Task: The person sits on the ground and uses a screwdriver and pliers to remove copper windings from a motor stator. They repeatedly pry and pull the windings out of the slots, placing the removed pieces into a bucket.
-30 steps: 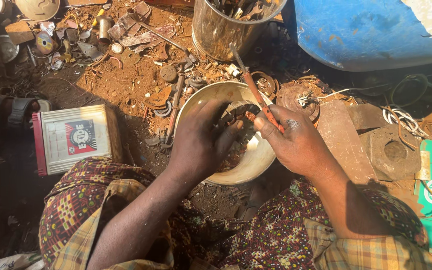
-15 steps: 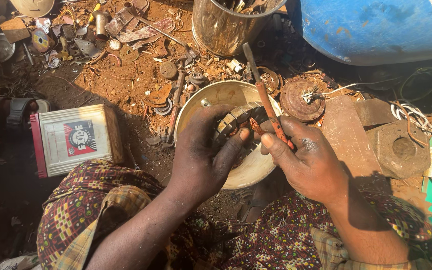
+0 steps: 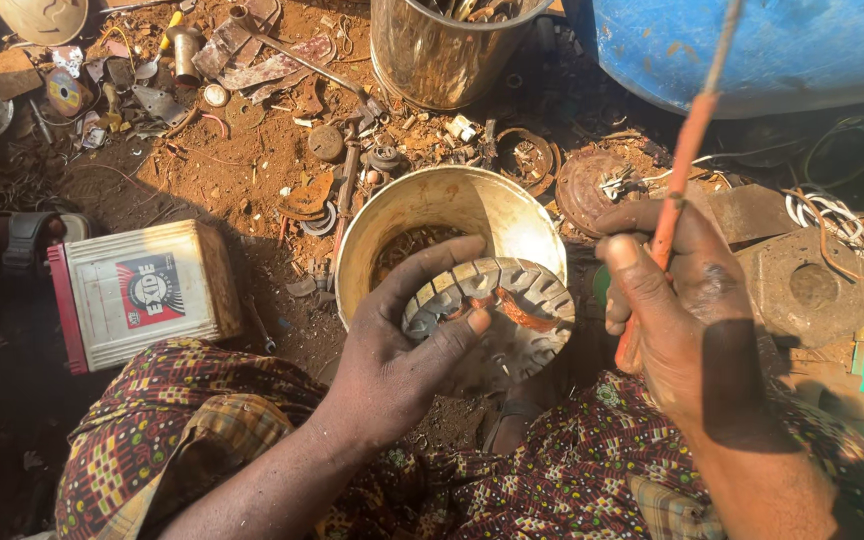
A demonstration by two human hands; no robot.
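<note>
At far left, on red dirt, lay a white battery with a red side. Left hand gripped a round slotted motor core over a metal bowl. Right hand was closed around an orange-handled tool, held upright beside the core. Blue drum stood beyond.

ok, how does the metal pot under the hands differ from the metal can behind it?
The metal pot is wide, pale and dull; the metal can looks narrower, with straight, shiny, reflective walls. The pot sits under the left hand and the round slotted part it holds; the can stands untouched. Both hold scrap.
</note>
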